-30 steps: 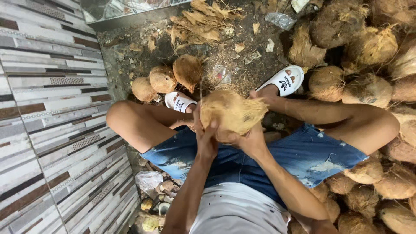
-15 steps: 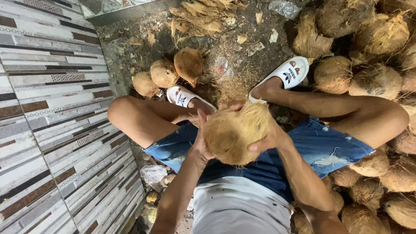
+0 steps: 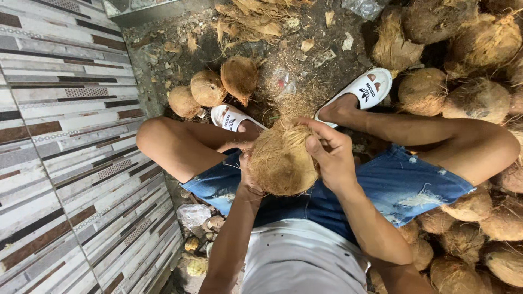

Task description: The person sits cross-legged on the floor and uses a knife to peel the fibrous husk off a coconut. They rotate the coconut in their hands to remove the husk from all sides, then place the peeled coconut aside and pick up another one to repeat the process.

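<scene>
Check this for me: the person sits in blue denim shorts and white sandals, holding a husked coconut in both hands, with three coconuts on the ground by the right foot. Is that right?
Not quite. In the head view the three coconuts lie by the left foot, next to the tiled wall, not the right. The rest holds: blue denim shorts, white sandals, and the coconut held between left hand and right hand.

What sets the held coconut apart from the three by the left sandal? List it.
1. The held coconut is up off the ground, clasped between the left hand and right hand; the three coconuts lie untouched on the dirt.
2. The held coconut looks bigger and paler; the three look smaller and browner.
Shared: all are round and fibrous.
</scene>
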